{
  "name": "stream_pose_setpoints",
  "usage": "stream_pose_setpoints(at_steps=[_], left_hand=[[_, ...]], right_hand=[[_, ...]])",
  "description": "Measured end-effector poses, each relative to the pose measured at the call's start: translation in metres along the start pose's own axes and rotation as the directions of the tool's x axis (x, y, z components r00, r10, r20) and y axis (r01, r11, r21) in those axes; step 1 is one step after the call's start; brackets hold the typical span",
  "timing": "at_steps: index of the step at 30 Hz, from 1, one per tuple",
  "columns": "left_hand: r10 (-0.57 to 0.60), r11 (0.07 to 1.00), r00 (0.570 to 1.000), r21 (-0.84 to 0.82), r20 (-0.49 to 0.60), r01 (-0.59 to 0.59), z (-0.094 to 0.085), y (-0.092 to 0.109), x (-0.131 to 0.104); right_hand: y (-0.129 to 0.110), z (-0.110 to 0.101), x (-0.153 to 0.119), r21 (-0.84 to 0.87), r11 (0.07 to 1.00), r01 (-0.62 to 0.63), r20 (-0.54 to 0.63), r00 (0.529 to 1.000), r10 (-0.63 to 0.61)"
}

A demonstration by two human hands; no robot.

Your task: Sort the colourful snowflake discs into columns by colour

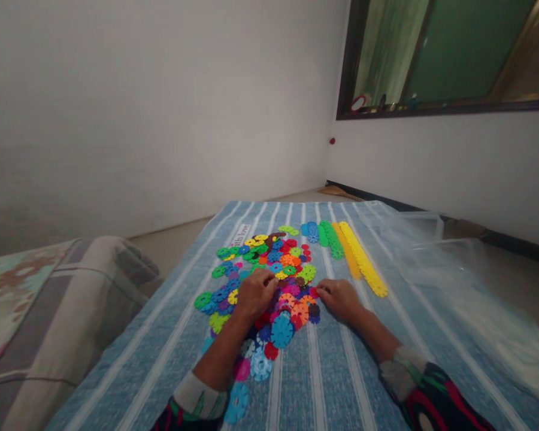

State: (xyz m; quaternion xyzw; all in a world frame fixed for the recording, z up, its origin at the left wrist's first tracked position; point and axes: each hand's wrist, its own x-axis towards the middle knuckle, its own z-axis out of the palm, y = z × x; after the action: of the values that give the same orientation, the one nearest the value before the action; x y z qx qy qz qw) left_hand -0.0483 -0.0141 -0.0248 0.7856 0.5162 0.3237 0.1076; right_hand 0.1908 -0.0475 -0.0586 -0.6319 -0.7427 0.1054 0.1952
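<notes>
A heap of flat, notched plastic snowflake discs (291,287) in many colours covers the middle of a blue-and-white striped cloth (341,371). Over the heap's middle is my left hand (256,293), its fingers curled down among the discs; what they grip, if anything, is hidden. My right hand (341,298) rests at the heap's right edge, thumb and fingers drawn together beside a red disc (313,292). Whether that disc is held or only touched, I cannot tell. Beyond my right hand, discs lie in overlapping colour rows: yellow (363,260), orange (347,250), green (332,240) and blue (313,232).
Clear plastic containers (449,254) stand at the right edge, with a crumpled translucent bag (498,329) nearer me. A lime disc group (288,230) lies at the heap's far end. Left of the table is a cloth-draped seat (103,299). White walls (184,108) rise behind.
</notes>
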Motion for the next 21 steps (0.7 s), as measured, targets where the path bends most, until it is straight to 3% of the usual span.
stream_pose_setpoints(at_steps=[4, 9, 14, 21], left_hand=[[0.215, 0.970, 0.968, 0.085, 0.128, -0.227, 0.014, 0.028, -0.014], [0.407, 0.896, 0.858, 0.047, 0.314, -0.442, 0.030, 0.051, -0.034], [0.404, 0.855, 0.803, 0.131, 0.438, -0.502, 0.041, 0.062, -0.048], [0.384, 0.826, 0.822, 0.241, 0.421, -0.510, 0.049, 0.056, -0.049]], right_hand=[[0.010, 0.013, 0.000, 0.210, 0.978, -0.001, -0.103, 0.994, 0.023], [0.014, 0.016, -0.002, 0.396, 0.917, 0.049, -0.183, 0.983, 0.027], [0.015, 0.013, -0.005, 0.589, 0.807, -0.040, -0.138, 0.979, 0.149], [0.017, 0.012, -0.007, 0.608, 0.793, -0.023, -0.129, 0.983, 0.127]])
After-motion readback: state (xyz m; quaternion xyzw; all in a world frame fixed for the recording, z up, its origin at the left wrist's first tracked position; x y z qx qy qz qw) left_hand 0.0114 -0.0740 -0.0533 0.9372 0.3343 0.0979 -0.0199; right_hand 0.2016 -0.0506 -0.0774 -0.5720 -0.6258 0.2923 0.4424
